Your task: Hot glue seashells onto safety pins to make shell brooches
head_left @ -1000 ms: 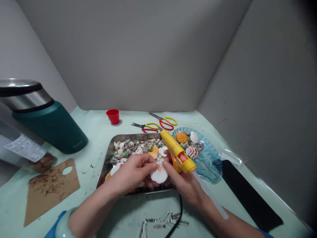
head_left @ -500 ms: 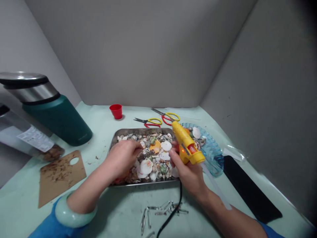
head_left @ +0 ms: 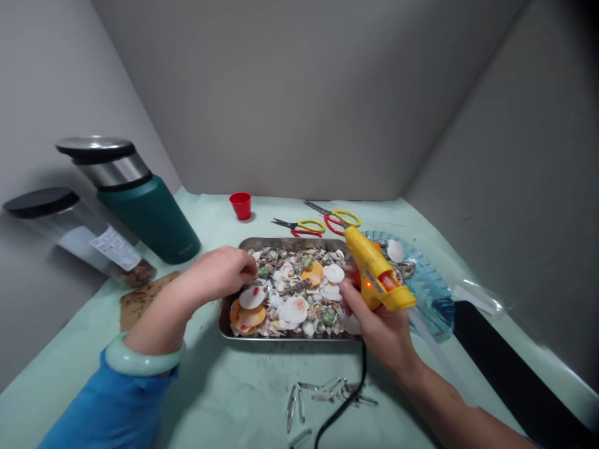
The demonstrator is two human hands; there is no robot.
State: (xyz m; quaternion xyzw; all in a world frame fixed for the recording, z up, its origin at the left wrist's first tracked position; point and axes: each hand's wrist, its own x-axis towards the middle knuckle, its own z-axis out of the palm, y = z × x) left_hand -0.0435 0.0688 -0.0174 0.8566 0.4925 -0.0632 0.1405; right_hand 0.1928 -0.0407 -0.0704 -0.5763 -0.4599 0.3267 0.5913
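Reaching with the left hand, fingers bunched, any grip impossible to tell, over the left rim of a metal tray; clasping a yellow hot-glue gun in the right hand, fingers wrapped round. Apparently picking among seashells; probably needing one pinched cleanly, gun held clear. Seeing seashells crowding the tray, fewer lying in a fluted blue dish.

teal bottle | black-lidded jar beside it | red cup | brown board
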